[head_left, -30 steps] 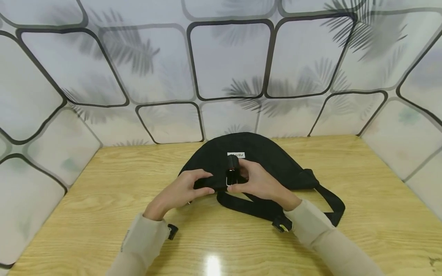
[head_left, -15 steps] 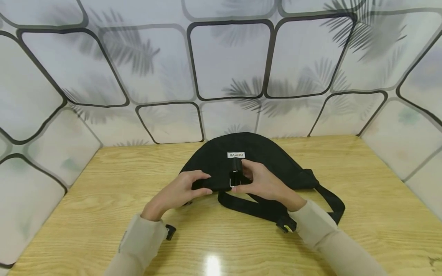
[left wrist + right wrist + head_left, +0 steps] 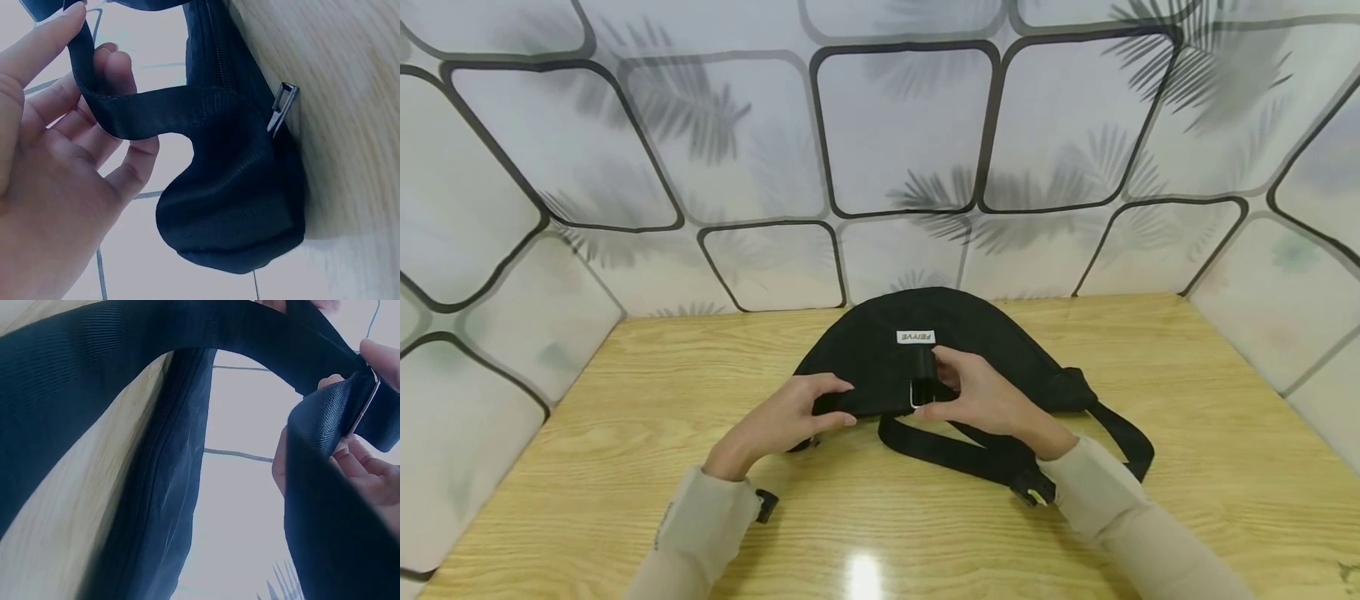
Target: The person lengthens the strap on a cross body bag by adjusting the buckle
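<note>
A black waist bag (image 3: 940, 312) lies on the table with its curved side away from me and a white label near its middle. My right hand (image 3: 981, 396) pinches the black webbing strap (image 3: 325, 419) at a metal slider (image 3: 369, 409), where the strap loops up. My left hand (image 3: 793, 417) is at the bag's near left edge. In the left wrist view its thumb and forefinger pinch a length of the strap (image 3: 144, 112), which runs from the bag's end. Beside that end hangs a metal zip pull (image 3: 282, 109).
One black buckle (image 3: 1033, 487) lies by the right sleeve and another buckle part (image 3: 766, 505) by the left cuff. A strap loop (image 3: 1138, 437) spreads over the wooden table (image 3: 647, 417) on the right. Patterned panels (image 3: 902, 133) stand behind and at both sides.
My right hand has moved slightly to the right with the slider and strap loop, and the right buckle has shifted the same way. My left hand has drifted a little left.
</note>
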A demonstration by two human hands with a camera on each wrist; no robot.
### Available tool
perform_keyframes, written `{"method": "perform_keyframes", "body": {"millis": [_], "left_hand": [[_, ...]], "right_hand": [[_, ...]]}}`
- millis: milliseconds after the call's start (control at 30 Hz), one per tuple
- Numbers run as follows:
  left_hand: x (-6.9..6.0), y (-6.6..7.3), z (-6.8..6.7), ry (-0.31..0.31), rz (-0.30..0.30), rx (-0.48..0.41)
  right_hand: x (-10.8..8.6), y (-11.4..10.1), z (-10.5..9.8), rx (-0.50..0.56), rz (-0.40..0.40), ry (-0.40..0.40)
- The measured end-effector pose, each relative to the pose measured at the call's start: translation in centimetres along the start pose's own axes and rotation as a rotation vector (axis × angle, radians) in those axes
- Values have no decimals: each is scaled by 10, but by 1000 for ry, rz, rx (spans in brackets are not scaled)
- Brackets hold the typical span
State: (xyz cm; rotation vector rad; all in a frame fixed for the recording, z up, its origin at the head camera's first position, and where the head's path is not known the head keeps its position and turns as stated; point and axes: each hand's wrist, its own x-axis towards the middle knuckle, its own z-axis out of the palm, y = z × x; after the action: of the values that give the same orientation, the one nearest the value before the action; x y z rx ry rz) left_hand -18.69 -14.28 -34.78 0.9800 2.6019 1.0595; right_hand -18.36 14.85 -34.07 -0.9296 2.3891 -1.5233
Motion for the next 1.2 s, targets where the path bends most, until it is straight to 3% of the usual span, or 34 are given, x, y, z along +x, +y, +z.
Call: {"method": "perform_keyframes", "body": {"millis": [433,900,1200], "left_hand": [[-6,-6,-3,-18,-37,-2],[-19,-14,-16,-18,-44,43],[-29,-18,-27,-32,-86,62]], "right_hand": [[-4,2,-5,-15,25,5],[-11,4,-12,-66,60,19],[-13,5,-16,-119,59,20]]}}
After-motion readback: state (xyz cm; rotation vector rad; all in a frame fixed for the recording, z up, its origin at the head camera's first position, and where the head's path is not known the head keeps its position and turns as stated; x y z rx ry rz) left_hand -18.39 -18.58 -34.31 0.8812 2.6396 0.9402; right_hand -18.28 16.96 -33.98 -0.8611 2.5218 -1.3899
